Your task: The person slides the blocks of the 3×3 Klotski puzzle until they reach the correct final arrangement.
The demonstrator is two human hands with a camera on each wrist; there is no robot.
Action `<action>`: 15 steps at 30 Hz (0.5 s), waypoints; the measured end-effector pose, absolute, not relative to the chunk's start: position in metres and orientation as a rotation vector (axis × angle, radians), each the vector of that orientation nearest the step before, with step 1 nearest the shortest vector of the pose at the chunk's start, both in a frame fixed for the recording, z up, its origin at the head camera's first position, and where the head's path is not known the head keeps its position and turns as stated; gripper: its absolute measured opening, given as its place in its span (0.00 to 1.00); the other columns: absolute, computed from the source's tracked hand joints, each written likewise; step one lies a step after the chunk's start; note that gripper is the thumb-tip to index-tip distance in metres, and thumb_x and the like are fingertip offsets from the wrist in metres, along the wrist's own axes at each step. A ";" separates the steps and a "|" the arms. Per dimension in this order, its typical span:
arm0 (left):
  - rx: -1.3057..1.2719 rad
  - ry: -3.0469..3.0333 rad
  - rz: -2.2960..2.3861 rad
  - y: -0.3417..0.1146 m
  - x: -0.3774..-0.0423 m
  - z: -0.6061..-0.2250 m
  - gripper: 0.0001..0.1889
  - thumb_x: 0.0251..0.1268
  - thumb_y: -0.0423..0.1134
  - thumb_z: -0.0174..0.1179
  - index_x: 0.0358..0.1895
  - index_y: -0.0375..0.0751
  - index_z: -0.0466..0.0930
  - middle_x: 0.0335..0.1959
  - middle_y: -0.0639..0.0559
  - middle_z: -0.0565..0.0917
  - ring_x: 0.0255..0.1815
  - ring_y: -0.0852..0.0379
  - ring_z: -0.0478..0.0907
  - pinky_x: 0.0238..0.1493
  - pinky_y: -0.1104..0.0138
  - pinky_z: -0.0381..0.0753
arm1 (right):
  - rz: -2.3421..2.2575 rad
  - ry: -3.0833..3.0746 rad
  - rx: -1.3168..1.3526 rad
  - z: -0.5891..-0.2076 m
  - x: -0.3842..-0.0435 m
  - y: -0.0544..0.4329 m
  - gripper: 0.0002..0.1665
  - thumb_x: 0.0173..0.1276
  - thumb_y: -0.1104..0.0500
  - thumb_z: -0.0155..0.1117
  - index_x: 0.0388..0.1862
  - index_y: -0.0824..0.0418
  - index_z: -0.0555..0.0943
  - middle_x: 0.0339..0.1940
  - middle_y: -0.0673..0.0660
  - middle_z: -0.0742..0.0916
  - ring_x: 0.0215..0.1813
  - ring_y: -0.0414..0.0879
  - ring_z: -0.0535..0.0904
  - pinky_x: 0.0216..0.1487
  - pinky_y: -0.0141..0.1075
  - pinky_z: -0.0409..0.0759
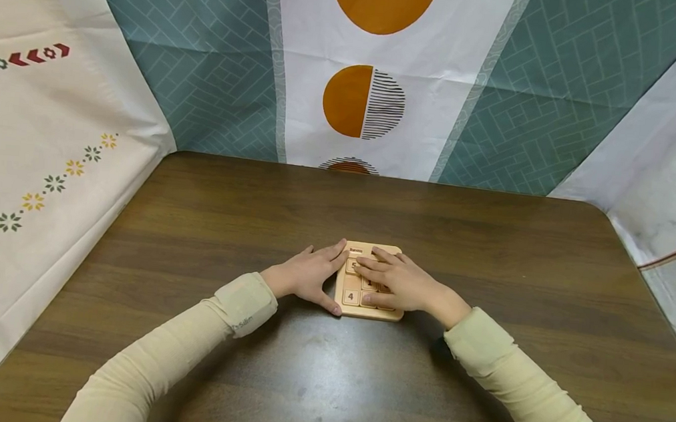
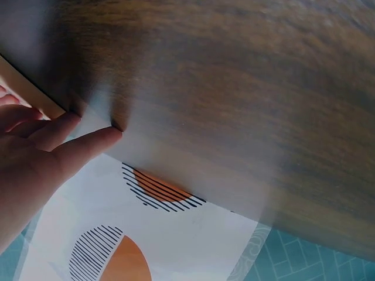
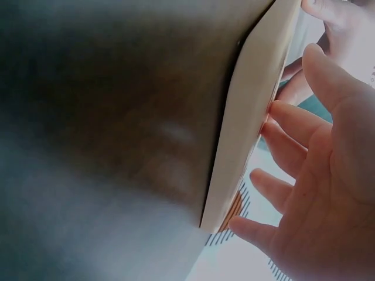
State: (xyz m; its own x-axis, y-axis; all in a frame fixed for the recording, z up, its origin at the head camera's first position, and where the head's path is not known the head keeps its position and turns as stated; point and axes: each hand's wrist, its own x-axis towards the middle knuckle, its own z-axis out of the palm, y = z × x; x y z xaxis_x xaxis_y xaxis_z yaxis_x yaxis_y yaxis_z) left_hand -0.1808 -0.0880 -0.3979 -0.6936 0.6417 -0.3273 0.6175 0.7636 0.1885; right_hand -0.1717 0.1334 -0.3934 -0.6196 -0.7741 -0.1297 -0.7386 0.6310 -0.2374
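Note:
A wooden number slide puzzle [image 1: 340, 286] lies flat on the table, its left column showing a 5 tile [image 1: 351, 266], a gap and a 4 tile [image 1: 350, 297]. My left hand [image 1: 307, 275] braces the puzzle's left side, thumb at the near corner and fingers spread toward the far one. Across the tiles lies my right hand [image 1: 408, 287], fingers extended and hiding most of the right side. In the right wrist view, two fingertips meet the top face beyond the pale frame edge [image 3: 246, 117]. The left wrist view catches only a strip of frame [image 2: 29, 91].
The dark wood table [image 1: 223, 214] stretches around the puzzle on every side. A patterned teal and white cloth [image 1: 305, 101] hangs along the far edge. Pale cloths hang at the left [image 1: 50, 125] and right [image 1: 668, 166].

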 end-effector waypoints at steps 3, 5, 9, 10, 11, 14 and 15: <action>0.961 2.584 0.090 -0.088 -0.181 -0.398 0.61 0.40 0.73 0.58 0.71 0.35 0.43 0.72 0.41 0.37 0.71 0.49 0.45 0.62 0.44 0.53 | -0.236 2.627 -1.235 -0.393 -0.171 0.133 0.36 0.66 0.41 0.53 0.68 0.55 0.64 0.69 0.54 0.65 0.71 0.58 0.50 0.63 0.58 0.51; 0.962 2.583 0.094 -0.088 -0.182 -0.398 0.61 0.40 0.73 0.58 0.71 0.35 0.43 0.72 0.41 0.37 0.71 0.49 0.45 0.62 0.44 0.53 | -0.232 2.628 -1.235 -0.393 -0.170 0.134 0.36 0.65 0.41 0.53 0.68 0.55 0.64 0.69 0.54 0.65 0.71 0.58 0.51 0.63 0.58 0.51; 0.971 2.585 0.087 -0.088 -0.182 -0.399 0.62 0.40 0.73 0.57 0.71 0.35 0.42 0.72 0.40 0.38 0.71 0.48 0.46 0.61 0.44 0.53 | -0.219 2.638 -1.247 -0.392 -0.168 0.133 0.36 0.65 0.40 0.53 0.68 0.55 0.65 0.68 0.54 0.66 0.70 0.58 0.51 0.63 0.58 0.52; 0.973 2.585 0.083 -0.088 -0.182 -0.399 0.61 0.40 0.73 0.57 0.71 0.35 0.42 0.72 0.40 0.38 0.71 0.48 0.46 0.61 0.44 0.53 | -0.216 2.639 -1.252 -0.392 -0.167 0.133 0.36 0.65 0.40 0.53 0.67 0.55 0.65 0.68 0.54 0.67 0.70 0.58 0.52 0.62 0.58 0.53; 0.976 2.586 0.077 -0.088 -0.182 -0.399 0.62 0.40 0.73 0.57 0.71 0.35 0.42 0.72 0.40 0.38 0.71 0.48 0.46 0.61 0.44 0.54 | -0.214 2.640 -1.258 -0.392 -0.167 0.133 0.36 0.65 0.40 0.53 0.67 0.56 0.65 0.68 0.54 0.67 0.70 0.58 0.52 0.62 0.59 0.53; 0.976 2.586 0.070 -0.087 -0.183 -0.398 0.61 0.40 0.73 0.57 0.71 0.35 0.43 0.72 0.40 0.38 0.71 0.48 0.46 0.61 0.43 0.54 | -0.212 2.643 -1.264 -0.392 -0.165 0.133 0.36 0.64 0.40 0.54 0.67 0.56 0.66 0.68 0.54 0.67 0.70 0.58 0.52 0.62 0.59 0.53; 0.973 2.587 0.072 -0.087 -0.183 -0.398 0.61 0.40 0.73 0.57 0.71 0.35 0.43 0.72 0.40 0.38 0.71 0.48 0.46 0.61 0.44 0.54 | -0.217 2.643 -1.264 -0.392 -0.164 0.133 0.36 0.64 0.40 0.54 0.67 0.56 0.66 0.67 0.54 0.67 0.70 0.57 0.52 0.62 0.59 0.53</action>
